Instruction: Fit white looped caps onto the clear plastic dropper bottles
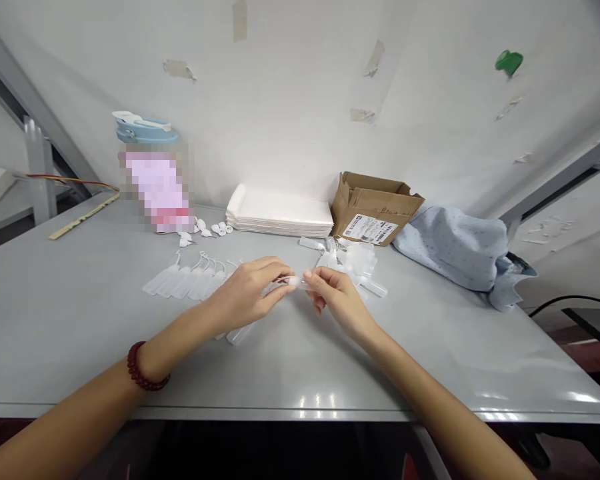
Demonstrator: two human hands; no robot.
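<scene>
Over the middle of the table, my left hand pinches a white cap with a thin tube running back beneath the fingers. My right hand closes on a small translucent plastic bottle, mostly hidden by the fingers, with its end meeting the cap. Left of my hands lies a row of similar bottles with thin curved tubes on top; my left hand and forearm cover part of it. A heap of loose translucent bottles lies just beyond my right hand.
Several white nozzle caps lie at the back left, beside a pixelated pink object and a blue container. A stack of white padded sheets, an open cardboard box and a light blue cloth line the back.
</scene>
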